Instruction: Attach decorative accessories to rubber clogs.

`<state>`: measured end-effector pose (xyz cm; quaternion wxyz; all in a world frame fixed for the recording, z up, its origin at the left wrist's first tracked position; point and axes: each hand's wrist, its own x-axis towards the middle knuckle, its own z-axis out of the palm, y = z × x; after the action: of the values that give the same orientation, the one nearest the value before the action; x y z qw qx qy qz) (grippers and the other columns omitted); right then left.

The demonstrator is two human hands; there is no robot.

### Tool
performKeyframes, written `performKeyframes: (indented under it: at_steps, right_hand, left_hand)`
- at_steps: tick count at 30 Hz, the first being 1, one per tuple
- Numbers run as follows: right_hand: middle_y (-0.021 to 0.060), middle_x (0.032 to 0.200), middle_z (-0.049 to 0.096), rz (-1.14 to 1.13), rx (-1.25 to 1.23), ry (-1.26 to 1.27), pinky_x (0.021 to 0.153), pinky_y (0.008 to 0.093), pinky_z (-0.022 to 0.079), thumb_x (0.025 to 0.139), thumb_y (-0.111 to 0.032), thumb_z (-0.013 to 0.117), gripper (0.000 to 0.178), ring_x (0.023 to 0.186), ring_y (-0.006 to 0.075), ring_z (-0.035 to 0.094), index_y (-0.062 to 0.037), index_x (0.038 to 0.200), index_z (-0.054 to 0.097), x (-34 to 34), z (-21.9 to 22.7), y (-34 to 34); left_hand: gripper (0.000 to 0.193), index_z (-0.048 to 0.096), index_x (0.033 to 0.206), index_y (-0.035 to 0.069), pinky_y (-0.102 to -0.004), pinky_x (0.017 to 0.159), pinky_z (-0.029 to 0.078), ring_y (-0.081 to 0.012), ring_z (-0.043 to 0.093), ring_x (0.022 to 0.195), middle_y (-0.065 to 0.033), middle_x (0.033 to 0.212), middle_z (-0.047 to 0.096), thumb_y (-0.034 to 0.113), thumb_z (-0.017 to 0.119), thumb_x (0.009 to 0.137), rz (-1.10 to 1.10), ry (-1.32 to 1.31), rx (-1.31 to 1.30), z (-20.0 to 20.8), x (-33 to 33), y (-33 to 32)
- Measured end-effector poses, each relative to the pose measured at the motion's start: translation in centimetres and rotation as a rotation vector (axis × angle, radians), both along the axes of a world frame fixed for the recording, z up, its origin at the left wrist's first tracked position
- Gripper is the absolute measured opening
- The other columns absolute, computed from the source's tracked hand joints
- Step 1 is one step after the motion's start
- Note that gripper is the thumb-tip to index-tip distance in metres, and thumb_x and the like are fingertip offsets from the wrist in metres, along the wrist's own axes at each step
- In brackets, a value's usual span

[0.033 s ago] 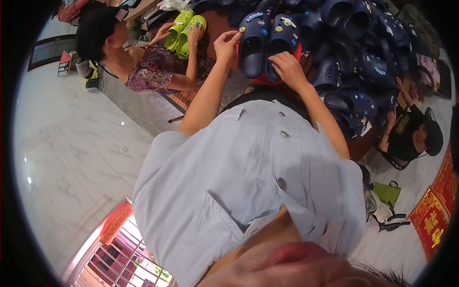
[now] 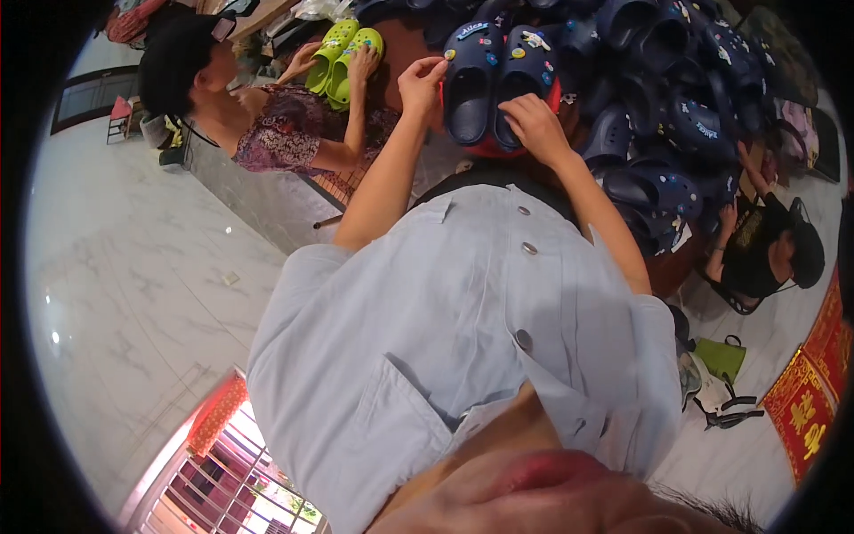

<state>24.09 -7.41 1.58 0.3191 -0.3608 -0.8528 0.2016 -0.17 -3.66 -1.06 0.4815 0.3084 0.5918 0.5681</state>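
Two navy clogs with colourful charms stand side by side in front of me, toes pointing away: the left clog (image 2: 469, 89) and the right clog (image 2: 525, 67). My left hand (image 2: 422, 86) is beside the left clog's outer edge, thumb and forefinger pinched together. Whatever is between those fingertips is too small to make out. At the rear of the right clog, my right hand (image 2: 539, 127) has its fingers closed over the side, near the foot opening. Part of that clog is hidden behind the hand. Something red (image 2: 495, 150) shows beneath the pair.
A large heap of navy clogs (image 2: 663, 116) covers the table's right and far parts. At left, a person (image 2: 294, 133) handles lime-green clogs (image 2: 342, 67). Another person in black (image 2: 765, 240) sits at right, hands by the heap. A green bag (image 2: 721, 359) lies on the floor.
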Motion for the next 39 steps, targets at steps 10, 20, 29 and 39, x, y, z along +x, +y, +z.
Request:
performKeyframes:
  at_steps: [10, 20, 29, 39]
  right_hand:
    - [0.0105, 0.09, 0.06, 0.003, -0.011, 0.0, 0.079, 0.0398, 0.047, 0.08, -0.008, 0.065, 0.017, 0.088, 0.0303, 0.057, -0.0052, 0.097, 0.061, -1.7, -1.9, 2.1]
    - [0.0099, 0.087, 0.058, -0.015, -0.04, -0.048, 0.076, 0.0403, 0.048, 0.081, -0.011, 0.064, 0.017, 0.087, 0.0301, 0.057, -0.0078, 0.096, 0.056, -2.2, -2.4, 2.5]
    - [0.0098, 0.089, 0.058, -0.006, -0.073, -0.063, 0.077, 0.0417, 0.048, 0.08, -0.014, 0.066, 0.023, 0.089, 0.0306, 0.058, -0.0085, 0.099, 0.054, -2.4, -2.4, 2.8]
    - [0.01, 0.093, 0.058, 0.009, -0.107, -0.074, 0.079, 0.0427, 0.048, 0.08, -0.014, 0.066, 0.026, 0.093, 0.0313, 0.058, -0.0091, 0.102, 0.053, -2.4, -2.2, 2.7]
  left_hand:
    - [0.014, 0.068, 0.098, -0.004, -0.0217, 0.072, 0.048, -0.0109, 0.062, 0.079, -0.0069, 0.09, 0.068, 0.001, 0.069, 0.085, 0.005, -0.066, 0.038, -1.6, 0.9, 0.2]
    - [0.023, 0.072, 0.103, 0.008, -0.028, 0.079, 0.05, -0.0198, 0.066, 0.086, -0.0094, 0.095, 0.07, 0.003, 0.068, 0.081, -0.097, 0.744, 0.311, -1.4, -0.3, -0.4]
    - [0.028, 0.073, 0.102, 0.015, -0.0352, 0.077, 0.051, -0.0266, 0.062, 0.087, -0.006, 0.099, 0.067, 0.004, 0.064, 0.079, -0.216, 1.171, 0.44, -0.2, -0.9, -0.3]
    - [0.026, 0.074, 0.097, 0.014, -0.0359, 0.077, 0.051, -0.0255, 0.062, 0.088, -0.002, 0.099, 0.067, 0.002, 0.063, 0.076, -0.324, 1.223, 0.515, 0.5, -1.1, 0.1]
